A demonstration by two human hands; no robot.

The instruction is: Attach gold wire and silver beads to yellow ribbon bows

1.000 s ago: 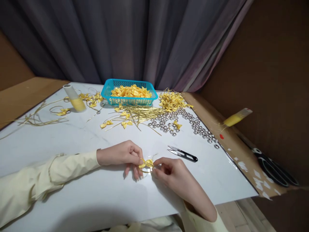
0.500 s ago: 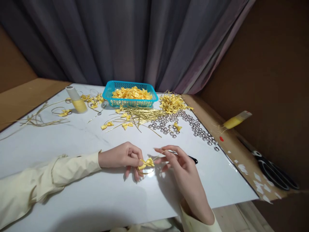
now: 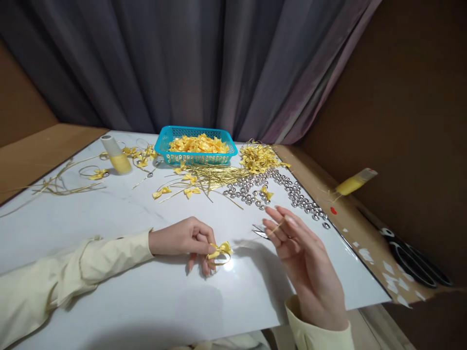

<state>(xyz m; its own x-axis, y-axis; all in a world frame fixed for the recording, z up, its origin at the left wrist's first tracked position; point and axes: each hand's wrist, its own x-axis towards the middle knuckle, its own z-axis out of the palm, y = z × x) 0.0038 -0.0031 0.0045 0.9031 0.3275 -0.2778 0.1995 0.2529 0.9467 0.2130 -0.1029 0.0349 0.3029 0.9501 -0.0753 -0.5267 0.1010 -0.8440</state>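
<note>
Between the thumb and fingers of my left hand is a small yellow ribbon bow. A loop of gold cord hangs from it, just above the white tabletop. Farther right, my right hand is raised, pinching a thin pale thread between thumb and forefinger; its other fingers stretch out. The thread runs toward the bow, but its middle is too faint to follow. Beneath the right fingers lie small scissors, their blades showing and their handles hidden by the hand.
A blue basket full of yellow bows stands at the back. Near it lie gold cords, a heap of corded bows and scattered silver beads. Yellow thread spools and black-handled scissors flank the work area.
My right hand has moved right and away from the bow, drawing the thread out. The small scissors' blades now show. My left hand stays in place with the bow.
</note>
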